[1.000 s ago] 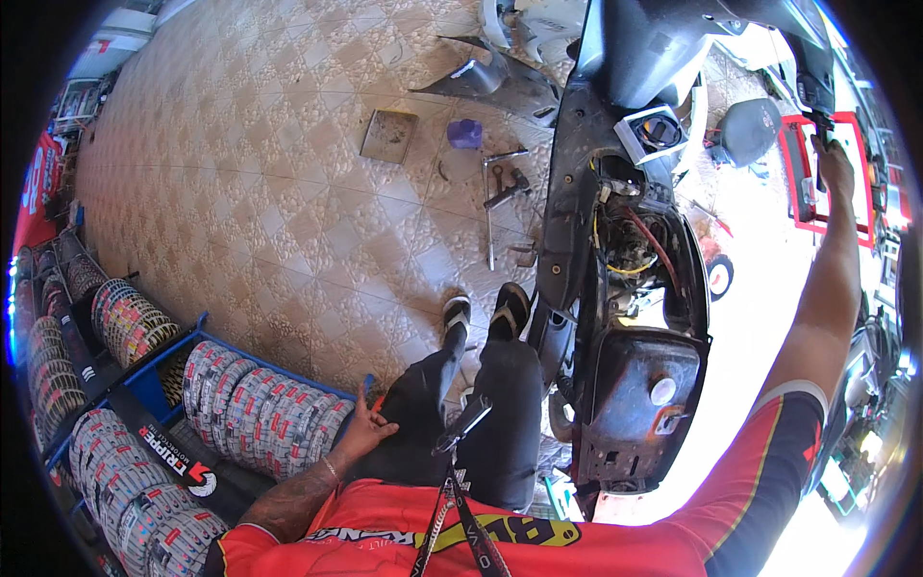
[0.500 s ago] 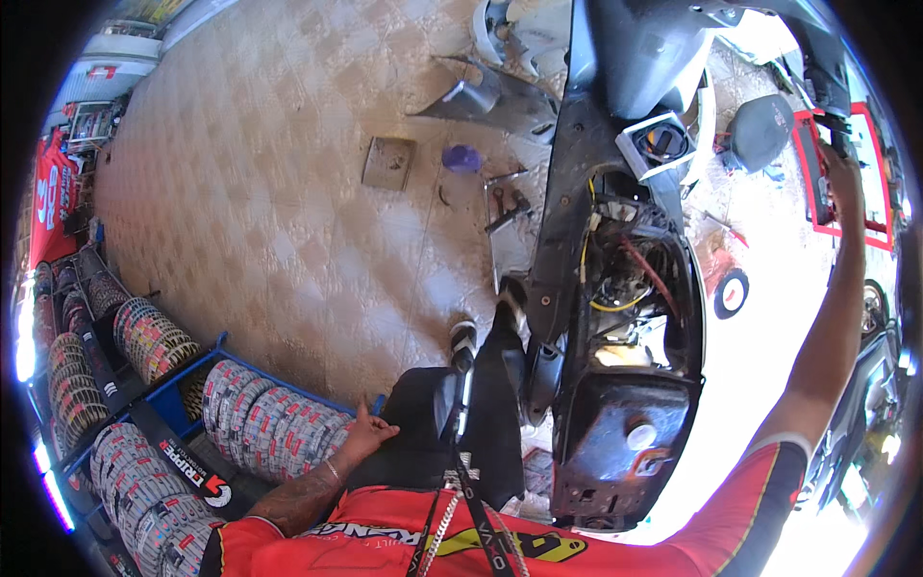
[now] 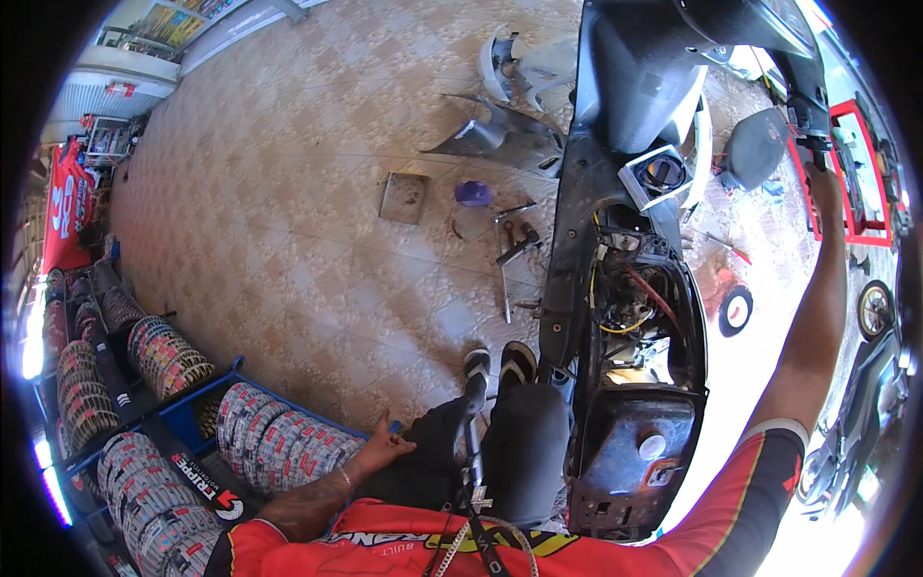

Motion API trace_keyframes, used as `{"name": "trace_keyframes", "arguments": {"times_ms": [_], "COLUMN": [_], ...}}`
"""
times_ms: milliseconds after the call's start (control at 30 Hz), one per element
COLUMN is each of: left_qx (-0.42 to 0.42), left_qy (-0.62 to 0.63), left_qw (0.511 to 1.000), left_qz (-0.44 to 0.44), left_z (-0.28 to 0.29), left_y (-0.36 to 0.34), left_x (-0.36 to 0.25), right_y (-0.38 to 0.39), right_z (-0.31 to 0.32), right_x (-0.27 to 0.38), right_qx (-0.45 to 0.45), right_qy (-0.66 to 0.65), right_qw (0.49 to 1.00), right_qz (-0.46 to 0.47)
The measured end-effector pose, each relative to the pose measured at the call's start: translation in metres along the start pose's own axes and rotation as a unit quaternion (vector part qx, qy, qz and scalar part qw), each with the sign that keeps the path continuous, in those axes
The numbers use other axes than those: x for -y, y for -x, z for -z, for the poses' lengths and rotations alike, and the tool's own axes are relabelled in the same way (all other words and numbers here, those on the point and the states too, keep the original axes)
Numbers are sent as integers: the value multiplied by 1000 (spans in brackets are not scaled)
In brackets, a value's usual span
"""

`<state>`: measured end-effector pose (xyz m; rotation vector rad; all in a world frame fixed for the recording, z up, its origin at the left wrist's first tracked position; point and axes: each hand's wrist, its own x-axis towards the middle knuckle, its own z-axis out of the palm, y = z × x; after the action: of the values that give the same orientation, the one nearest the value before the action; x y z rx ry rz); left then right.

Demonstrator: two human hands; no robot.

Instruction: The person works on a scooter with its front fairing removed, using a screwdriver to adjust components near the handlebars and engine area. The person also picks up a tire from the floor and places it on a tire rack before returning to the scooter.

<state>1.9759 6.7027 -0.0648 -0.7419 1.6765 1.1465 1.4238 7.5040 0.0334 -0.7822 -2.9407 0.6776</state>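
My right hand (image 3: pixel 823 188) grips the handlebar (image 3: pixel 815 130) of a partly stripped black scooter (image 3: pixel 630 96). Its open middle shows engine parts (image 3: pixel 625 303), a red hose and a yellow cable, with a dark metal fuel tank (image 3: pixel 625 442) behind them. A white-framed part with a dark round center (image 3: pixel 654 176) sits on the body. My left hand (image 3: pixel 385 444) is low by my left thigh, fingers apart, beside a blue rack (image 3: pixel 236 370) of wrapped tires (image 3: pixel 288 442).
Loose body panels (image 3: pixel 495 139), a metal tray (image 3: pixel 404 197), a purple container (image 3: pixel 472 193) and hand tools (image 3: pixel 514 245) lie on the tiled floor (image 3: pixel 240 212). At right are a dark seat-like piece (image 3: pixel 755 149), a small wheel (image 3: pixel 735 310), a red-framed stand (image 3: pixel 865 231) and another motorbike (image 3: pixel 860 413).
The view has shifted, so floor items and scooter appear lower, and more of the far storefront shows. My right hand stays on the handlebar; my left hand stays by my thigh.
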Motion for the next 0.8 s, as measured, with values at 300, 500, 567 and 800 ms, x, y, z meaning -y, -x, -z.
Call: {"name": "trace_keyframes", "arguments": {"times_ms": [300, 500, 567, 800], "left_qx": [48, 53, 50, 55], "left_qy": [41, 13, -6, -23], "left_qw": [998, 998, 999, 998], "left_qz": [9, 25, 11, 20], "left_z": [-17, -17, -16, -19], "left_y": [-11, -8, -10, -13], "left_x": [5, 7, 5, 17], "right_y": [19, 28, 31, 33], "right_z": [4, 1, 0, 1], "right_x": [26, 33, 37, 34], "right_qx": [76, 41, 13, -6], "right_qy": [-66, -74, -54, -29], "right_qw": [995, 996, 998, 999], "right_qz": [-29, 8, 14, 22]}}
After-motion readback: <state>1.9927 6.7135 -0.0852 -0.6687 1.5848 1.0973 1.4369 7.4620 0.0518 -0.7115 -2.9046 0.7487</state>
